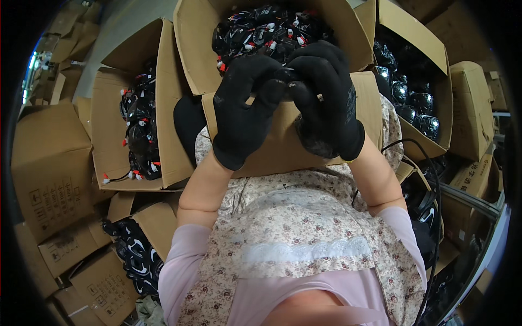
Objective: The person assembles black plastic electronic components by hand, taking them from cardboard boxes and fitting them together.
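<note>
Action front and center, folks: the left hand point(244, 106) and the right hand point(329, 100), both black-gloved, meet over the near flap point(296, 144) of the middle carton point(190, 49). Grip is narrow on both sides, a tight pinch on a small dark piece point(284, 74) held between the two, and black on black, its exact shape cannot be made out! Just beyond, a heap of black parts point(266, 35) with red and white connectors fills the carton. Over on the left, more bagged parts point(142, 130) lie in the left carton point(176, 130); out right, glossy rounded pieces point(428, 126) sit in the right carton point(410, 27). Below the wrists, a floral apron point(299, 212) covers the lap, and a black cable point(436, 185) curves down the right side.
</note>
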Available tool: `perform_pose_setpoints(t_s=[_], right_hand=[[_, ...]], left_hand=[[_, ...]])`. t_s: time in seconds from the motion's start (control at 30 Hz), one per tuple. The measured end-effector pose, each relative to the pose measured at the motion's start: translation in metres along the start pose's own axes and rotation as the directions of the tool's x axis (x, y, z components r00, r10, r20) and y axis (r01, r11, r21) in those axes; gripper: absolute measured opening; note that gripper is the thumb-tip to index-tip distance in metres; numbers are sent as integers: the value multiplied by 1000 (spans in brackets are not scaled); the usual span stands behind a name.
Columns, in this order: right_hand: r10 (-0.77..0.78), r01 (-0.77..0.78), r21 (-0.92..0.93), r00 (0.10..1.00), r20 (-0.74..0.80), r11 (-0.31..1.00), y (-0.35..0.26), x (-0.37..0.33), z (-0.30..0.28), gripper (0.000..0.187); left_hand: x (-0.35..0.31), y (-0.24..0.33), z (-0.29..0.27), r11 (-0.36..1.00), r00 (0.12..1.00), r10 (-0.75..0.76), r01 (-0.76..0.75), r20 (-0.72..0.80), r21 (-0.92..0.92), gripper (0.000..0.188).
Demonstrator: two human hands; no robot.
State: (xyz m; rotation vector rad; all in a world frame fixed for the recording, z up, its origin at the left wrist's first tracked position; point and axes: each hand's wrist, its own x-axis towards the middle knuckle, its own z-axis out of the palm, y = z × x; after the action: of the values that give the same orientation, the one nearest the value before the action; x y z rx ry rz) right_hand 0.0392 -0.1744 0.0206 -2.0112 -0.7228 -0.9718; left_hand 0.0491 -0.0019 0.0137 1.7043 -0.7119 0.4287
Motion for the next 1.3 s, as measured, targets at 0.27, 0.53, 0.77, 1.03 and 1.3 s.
perform_pose_setpoints(t_s=[0.27,0.53,0.77,1.03,1.3], right_hand=[[5,0,108,999,-48,994,-1,8,9,19],[359,-288,289,904,-234,913,-3,5,2,62],[768,-490,867,590,249,95,-20,-7,31,54],[646,-517,794,732,216,320,-19,-7,18,39],[740,-642,672,640,205,369,-15,-10,23,34]], left_hand=[[2,2,-3,997,999,-35,37,-37,66,20],[12,-12,-21,965,979,-143,105,-148,-238,29],[-11,-47,-5,-83,977,-210,17,34,-996,47],[32,2,-41,995,991,-45,55,125,-78,53],[7,-26,-18,888,930,-360,365,71,-280,38]])
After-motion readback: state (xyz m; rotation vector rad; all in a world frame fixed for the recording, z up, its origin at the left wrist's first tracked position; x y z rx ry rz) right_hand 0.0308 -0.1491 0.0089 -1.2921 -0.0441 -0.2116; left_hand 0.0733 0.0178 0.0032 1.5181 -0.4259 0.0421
